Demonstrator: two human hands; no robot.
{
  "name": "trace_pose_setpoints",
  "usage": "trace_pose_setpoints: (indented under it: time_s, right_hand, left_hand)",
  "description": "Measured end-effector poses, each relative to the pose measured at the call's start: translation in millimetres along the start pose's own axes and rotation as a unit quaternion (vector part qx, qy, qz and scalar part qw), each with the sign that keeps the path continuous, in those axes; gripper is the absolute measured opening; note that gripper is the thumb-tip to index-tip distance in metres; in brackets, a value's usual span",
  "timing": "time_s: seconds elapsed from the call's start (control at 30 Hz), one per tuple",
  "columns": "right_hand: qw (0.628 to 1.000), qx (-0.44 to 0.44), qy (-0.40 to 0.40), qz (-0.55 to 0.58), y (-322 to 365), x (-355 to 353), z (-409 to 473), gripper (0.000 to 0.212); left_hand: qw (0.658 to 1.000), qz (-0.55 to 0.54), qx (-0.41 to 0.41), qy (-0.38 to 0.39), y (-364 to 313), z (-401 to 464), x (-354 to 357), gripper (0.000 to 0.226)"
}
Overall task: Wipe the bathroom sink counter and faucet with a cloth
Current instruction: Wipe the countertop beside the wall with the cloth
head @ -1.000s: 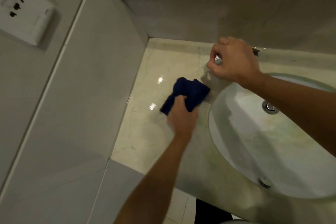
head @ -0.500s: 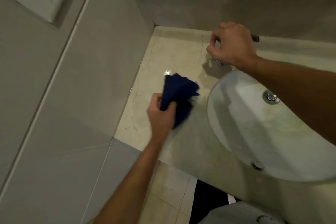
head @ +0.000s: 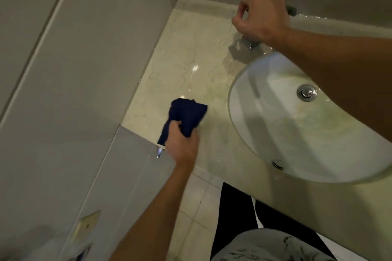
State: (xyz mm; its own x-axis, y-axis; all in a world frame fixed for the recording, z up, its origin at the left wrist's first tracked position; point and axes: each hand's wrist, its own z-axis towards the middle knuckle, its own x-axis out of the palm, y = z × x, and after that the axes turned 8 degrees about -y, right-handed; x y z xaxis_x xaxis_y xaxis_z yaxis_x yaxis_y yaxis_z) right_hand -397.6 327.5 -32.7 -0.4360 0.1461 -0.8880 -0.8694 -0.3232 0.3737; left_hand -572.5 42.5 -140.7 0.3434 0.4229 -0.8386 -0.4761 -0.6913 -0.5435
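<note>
My left hand [head: 182, 144] grips a bunched dark blue cloth [head: 186, 115] and holds it against the pale marble counter [head: 191, 59], near the counter's front edge and left of the basin. At the back of the counter my right hand [head: 262, 14] is curled over the chrome faucet [head: 250, 42]; only the faucet's lower end shows beneath the hand. The white oval sink [head: 265, 133] lies under my right forearm, its chrome drain [head: 307, 92] visible in the middle.
Grey tiled walls [head: 89, 70] close the counter on the left and at the back. The counter surface looks wet and glossy. Below the front edge are floor tiles [head: 197, 207] and my legs. A small chrome fitting [head: 159, 152] sticks out by the counter's left front corner.
My left hand has dragged the cloth from the back of the counter toward its front edge. My right hand has stayed on the faucet. The camera has tilted downward.
</note>
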Motion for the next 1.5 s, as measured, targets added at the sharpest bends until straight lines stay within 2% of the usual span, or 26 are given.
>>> trace_pose_setpoints:
  time_s: [0.13, 0.23, 0.33, 0.4, 0.5, 0.53, 0.6, 0.67, 0.7, 0.73, 0.77, 0.8, 0.87, 0.9, 0.97, 1.07, 1.13, 1.2, 1.27, 1.4, 1.47, 1.5]
  right_hand:
    - [1.0, -0.009, 0.004, -0.007, 1, -4, -6, 0.041]
    - [1.0, -0.007, 0.007, 0.005, 2, -8, -10, 0.039]
    - [1.0, -0.005, 0.005, 0.017, 4, -9, -11, 0.036]
    - [1.0, -0.001, 0.004, 0.02, 3, -9, -10, 0.036]
    - [1.0, 0.0, 0.009, 0.025, 2, -9, -7, 0.033]
    - [1.0, 0.0, 0.011, 0.025, 2, -9, -6, 0.032]
    - [1.0, -0.002, 0.013, 0.022, 2, -8, -3, 0.032]
    - [1.0, 0.004, 0.009, 0.021, 1, -5, -1, 0.034]
    - [1.0, 0.006, 0.007, 0.021, 0, -4, 0, 0.035]
    - [1.0, 0.008, 0.005, 0.021, -1, -2, 2, 0.036]
    - [1.0, 0.01, 0.004, 0.023, -3, 0, 3, 0.037]
    - [1.0, 0.01, 0.004, 0.023, -4, 1, 5, 0.038]
    - [1.0, 0.007, 0.001, 0.022, -6, 4, 7, 0.038]
    - [1.0, 0.005, -0.002, 0.023, -6, 6, 8, 0.039]
    - [1.0, 0.004, -0.005, 0.023, -8, 9, 10, 0.038]
    - [1.0, 0.001, -0.006, 0.025, -10, 12, 12, 0.035]
    - [1.0, -0.003, -0.005, 0.027, -10, 12, 12, 0.033]
    - [0.999, -0.005, -0.004, 0.031, -11, 13, 13, 0.032]
    - [0.999, -0.005, -0.008, 0.036, -13, 14, 13, 0.031]
    - [0.999, -0.013, 0.001, 0.039, -14, 14, 13, 0.016]
    - [0.999, -0.012, 0.003, 0.042, -15, 13, 12, 0.013]
    - [0.999, -0.007, 0.003, 0.05, -15, 13, 12, 0.013]
  left_hand:
    - [0.996, -0.01, -0.014, 0.091, -18, -121, 17, 0.033]
    - [0.979, -0.033, 0.054, 0.193, -39, -201, 35, 0.036]
    - [0.955, -0.026, 0.114, 0.272, -70, -232, 41, 0.038]
    - [0.945, -0.062, 0.078, 0.311, -83, -224, 36, 0.035]
    - [0.942, -0.149, 0.028, 0.3, -91, -179, 17, 0.021]
    - [0.938, -0.186, -0.008, 0.291, -90, -160, 9, 0.015]
    - [0.909, -0.265, -0.117, 0.299, -89, -112, -7, 0.003]
    - [0.862, -0.313, -0.222, 0.331, -83, -59, -27, 0.009]
    - [0.846, -0.325, -0.244, 0.344, -79, -33, -36, 0.016]
    - [0.846, -0.321, -0.247, 0.348, -73, -7, -44, 0.025]
    - [0.86, -0.296, -0.236, 0.341, -63, 17, -47, 0.032]
    - [0.897, -0.236, -0.202, 0.315, -52, 39, -48, 0.037]
    - [0.972, -0.046, -0.085, 0.213, -29, 70, -47, 0.048]
    - [0.989, 0.035, -0.027, 0.145, -20, 78, -44, 0.053]
    - [0.994, 0.086, 0.043, 0.053, -16, 78, -37, 0.057]
    - [0.991, 0.114, 0.062, 0.043, -27, 60, -18, 0.081]
    - [0.98, 0.179, 0.078, 0.039, -30, 51, -2, 0.106]
    - [0.963, 0.252, 0.094, 0.023, -27, 46, 12, 0.117]
    - [0.958, 0.264, 0.107, 0.01, -26, 45, 16, 0.109]
    - [0.955, 0.276, 0.094, 0.051, -31, 67, 1, 0.065]
    - [0.972, 0.217, 0.06, 0.07, -32, 85, -12, 0.043]
    - [0.987, 0.133, 0.007, 0.091, -35, 92, -20, 0.033]
